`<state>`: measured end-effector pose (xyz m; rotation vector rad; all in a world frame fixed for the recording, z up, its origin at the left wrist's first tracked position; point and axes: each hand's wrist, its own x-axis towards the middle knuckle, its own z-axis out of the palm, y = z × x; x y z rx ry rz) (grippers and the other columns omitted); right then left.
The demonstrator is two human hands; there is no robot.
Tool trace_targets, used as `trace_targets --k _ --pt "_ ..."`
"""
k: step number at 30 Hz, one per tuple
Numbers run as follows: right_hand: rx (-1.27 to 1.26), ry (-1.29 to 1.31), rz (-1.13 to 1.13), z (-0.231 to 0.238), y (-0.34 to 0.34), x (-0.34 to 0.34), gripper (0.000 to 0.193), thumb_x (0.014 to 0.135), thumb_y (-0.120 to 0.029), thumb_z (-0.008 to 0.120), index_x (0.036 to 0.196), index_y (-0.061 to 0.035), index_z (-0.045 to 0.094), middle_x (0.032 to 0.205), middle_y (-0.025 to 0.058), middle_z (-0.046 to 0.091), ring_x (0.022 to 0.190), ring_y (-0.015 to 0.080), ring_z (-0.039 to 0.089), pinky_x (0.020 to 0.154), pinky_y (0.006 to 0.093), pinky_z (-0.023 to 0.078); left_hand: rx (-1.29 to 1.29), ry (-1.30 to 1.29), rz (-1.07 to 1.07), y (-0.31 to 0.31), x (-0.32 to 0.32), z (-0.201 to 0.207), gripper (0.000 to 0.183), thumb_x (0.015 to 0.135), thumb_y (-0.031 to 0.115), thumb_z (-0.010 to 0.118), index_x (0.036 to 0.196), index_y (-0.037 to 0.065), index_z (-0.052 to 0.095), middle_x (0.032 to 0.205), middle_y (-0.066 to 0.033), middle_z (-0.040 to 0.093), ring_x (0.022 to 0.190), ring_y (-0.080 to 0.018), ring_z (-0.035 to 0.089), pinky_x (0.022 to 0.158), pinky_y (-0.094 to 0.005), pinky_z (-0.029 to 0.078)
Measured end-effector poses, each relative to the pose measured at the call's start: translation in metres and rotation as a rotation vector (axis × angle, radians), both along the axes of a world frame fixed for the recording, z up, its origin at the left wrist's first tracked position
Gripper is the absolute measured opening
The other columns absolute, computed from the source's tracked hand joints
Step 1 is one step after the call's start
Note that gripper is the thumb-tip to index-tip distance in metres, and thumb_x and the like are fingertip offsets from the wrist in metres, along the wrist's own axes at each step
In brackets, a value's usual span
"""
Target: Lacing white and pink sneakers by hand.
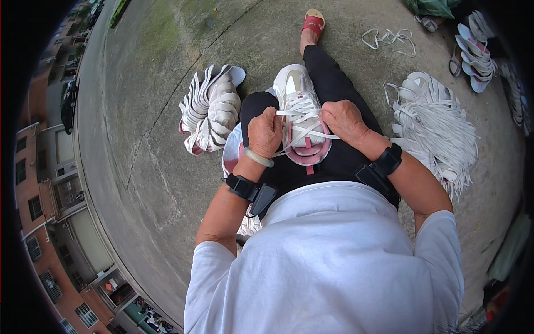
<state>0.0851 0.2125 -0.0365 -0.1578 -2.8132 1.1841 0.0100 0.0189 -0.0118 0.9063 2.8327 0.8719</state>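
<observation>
On my lap, toe pointing away from me, rests a white sneaker [295,89] with grey patches and a pink collar lining. White shoelaces [303,111] cross over its tongue through the eyelets. My left hand [265,132] is closed in a pinch on a lace at the left of the shoe. At the right side, my right hand [344,119] pinches another stretch of the lace. The lace spans between both hands above the tongue. Part of another shoe piece [231,149], white and pink, shows beneath my left wrist.
A stack of white shoe uppers [211,108] lies on the concrete to the left. To the right, a large bundle of white laces [436,128] covers more shoe pieces. One loose lace [389,42] lies beyond my red sandal [314,23]. More shoe parts [475,55] are stacked at far right.
</observation>
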Motion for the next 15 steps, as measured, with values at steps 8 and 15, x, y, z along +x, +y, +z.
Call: trace_targets --k 8,15 --pt "-0.334 -0.225 0.009 0.015 0.015 0.000 0.019 0.071 -0.022 0.058 0.067 -0.0039 0.059 0.068 0.0142 0.060 0.067 0.0335 0.060 0.064 0.0394 0.047 0.114 -0.461 -0.002 -0.015 0.010 0.010 0.023 0.082 0.022 0.061 0.077 0.003 0.048 0.059 0.0005 0.051 0.053 -0.0052 0.046 0.048 -0.0226 0.040" --pt "0.027 -0.007 0.244 0.016 0.021 0.047 0.021 0.066 -0.011 0.062 0.080 -0.0037 0.048 0.068 0.0103 0.055 0.066 0.0264 0.059 0.057 0.0378 0.046 -0.135 -0.263 -0.173 -0.037 0.034 0.028 0.025 0.075 0.004 0.063 0.095 0.004 0.048 0.060 -0.0052 0.052 0.054 -0.0118 0.050 0.053 -0.0232 0.041"
